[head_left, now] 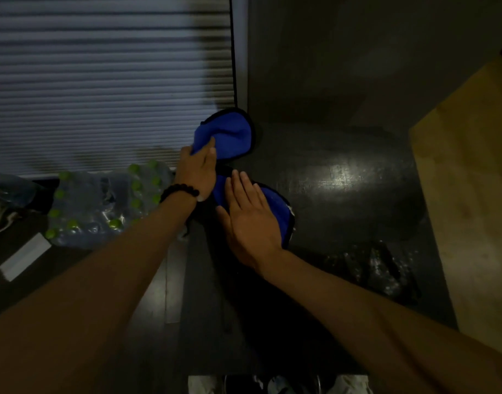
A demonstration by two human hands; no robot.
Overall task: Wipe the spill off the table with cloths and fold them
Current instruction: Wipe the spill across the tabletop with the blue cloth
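The dark bench (329,177) is dimly lit, a wet patch glinting near its front edge. Our left hand (197,173) pinches one end of the blue cloth (229,137) and lifts it — our right hand (249,220) lies flat and open, pinning the other end, likely for a fold.

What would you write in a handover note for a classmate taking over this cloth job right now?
Left hand: grip closed on the raised part of the blue cloth.
Right hand: open, flat, pressing the lower part of the cloth onto the dark table.
Done: cannot tell whether the spill is wiped; a wet-looking patch shows near the table's front right.
Left: check that patch, finish folding. Whether this is one cloth or two is unclear.
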